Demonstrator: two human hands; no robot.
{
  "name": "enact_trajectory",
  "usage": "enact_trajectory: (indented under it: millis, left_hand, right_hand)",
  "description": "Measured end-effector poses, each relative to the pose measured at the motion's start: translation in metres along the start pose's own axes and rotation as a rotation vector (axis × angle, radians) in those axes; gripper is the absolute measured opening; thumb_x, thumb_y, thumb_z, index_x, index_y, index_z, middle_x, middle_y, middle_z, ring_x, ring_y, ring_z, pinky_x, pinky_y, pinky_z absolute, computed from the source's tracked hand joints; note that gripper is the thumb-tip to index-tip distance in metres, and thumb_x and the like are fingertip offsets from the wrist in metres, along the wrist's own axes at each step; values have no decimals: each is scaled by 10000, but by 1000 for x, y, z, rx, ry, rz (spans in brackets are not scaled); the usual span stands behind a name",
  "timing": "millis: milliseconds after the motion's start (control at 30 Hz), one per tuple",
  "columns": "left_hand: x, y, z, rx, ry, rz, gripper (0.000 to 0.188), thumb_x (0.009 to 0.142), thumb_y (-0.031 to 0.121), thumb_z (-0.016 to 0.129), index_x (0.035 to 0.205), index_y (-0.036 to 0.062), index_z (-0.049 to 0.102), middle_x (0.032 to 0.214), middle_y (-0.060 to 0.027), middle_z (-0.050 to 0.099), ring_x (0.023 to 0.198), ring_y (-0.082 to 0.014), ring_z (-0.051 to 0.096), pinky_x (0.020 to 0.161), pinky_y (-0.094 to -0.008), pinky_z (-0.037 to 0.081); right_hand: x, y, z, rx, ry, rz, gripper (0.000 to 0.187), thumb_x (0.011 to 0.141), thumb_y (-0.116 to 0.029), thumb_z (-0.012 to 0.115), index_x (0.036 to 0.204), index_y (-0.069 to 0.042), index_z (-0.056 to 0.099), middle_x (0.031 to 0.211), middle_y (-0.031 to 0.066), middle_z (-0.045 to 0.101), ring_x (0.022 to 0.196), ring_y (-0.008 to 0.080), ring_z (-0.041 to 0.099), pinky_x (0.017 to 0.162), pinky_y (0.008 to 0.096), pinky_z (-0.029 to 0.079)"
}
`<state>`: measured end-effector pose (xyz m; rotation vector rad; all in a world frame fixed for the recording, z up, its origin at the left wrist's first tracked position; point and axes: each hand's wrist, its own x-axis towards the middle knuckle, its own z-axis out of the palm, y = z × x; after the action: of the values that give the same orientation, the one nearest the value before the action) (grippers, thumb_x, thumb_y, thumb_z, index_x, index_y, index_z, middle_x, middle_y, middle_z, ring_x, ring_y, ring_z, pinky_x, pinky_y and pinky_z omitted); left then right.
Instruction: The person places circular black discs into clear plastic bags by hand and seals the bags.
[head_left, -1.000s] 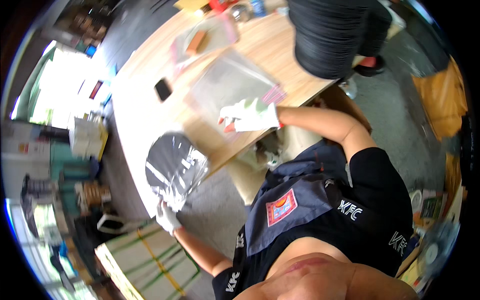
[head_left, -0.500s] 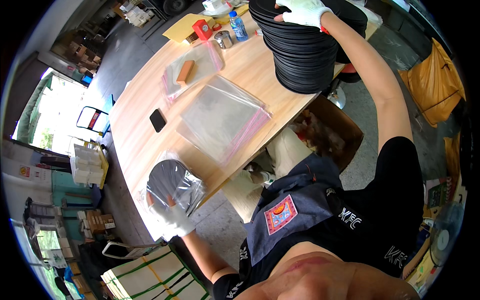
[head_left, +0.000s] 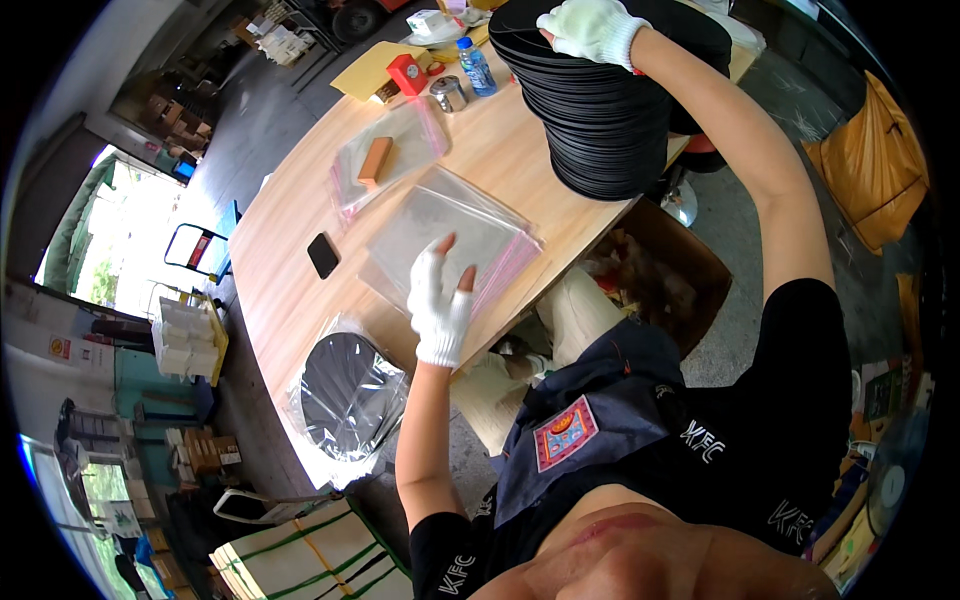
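My left hand (head_left: 440, 305), in a white glove with bare fingertips, hovers over the near edge of a pile of clear plastic bags (head_left: 455, 215) with pink edging. Its fingers are apart and hold nothing. At the far right, my gloved right hand (head_left: 595, 30) rests on a tall stack of thin black discs (head_left: 605, 130). Those fingers are curled closed at the top; whether a disc is pinched in them is hidden. A bagged bundle of black discs (head_left: 345, 390) in clear, shiny plastic lies by the table's near left edge.
On the wooden table (head_left: 290, 280) are a black phone (head_left: 322, 256), an orange-brown block (head_left: 375, 161) on more clear bags (head_left: 350, 190), a metal tin (head_left: 448, 94), a blue-capped bottle (head_left: 477, 68) and a red box (head_left: 407, 75). A cardboard box (head_left: 700, 300) stands below the table.
My left hand has left the bagged bundle and moved right and up, over the clear bags. My right hand stays on the stack, its fingers more curled, shifted slightly left.
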<state>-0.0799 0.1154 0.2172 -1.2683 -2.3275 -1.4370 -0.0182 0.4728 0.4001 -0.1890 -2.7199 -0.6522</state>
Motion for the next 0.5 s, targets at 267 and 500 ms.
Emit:
enact_trajectory:
  millis: [267, 500]
  left_hand:
    - [98, -3, 49, -1639, -548, -579, 676, 943, 458, 508, 1436, 45, 299, 1362, -180, 473, 1157, -320, 546, 938, -441, 470]
    - [42, -13, 4, -879, -124, -610, 365, 830, 91, 694, 1160, -31, 597, 1016, -91, 674, 852, -161, 644, 779, -287, 522]
  right_hand:
    - [-68, -33, -3, 541, 220, -460, 174, 806, -155, 655, 948, -61, 621, 766, 82, 625, 650, 199, 625, 550, 304, 505]
    - [-145, -125, 31, 674, 240, -689, 439, 782, -280, 680, 1183, -121, 597, 1232, 103, 565, 1197, 291, 496, 1071, 425, 358]
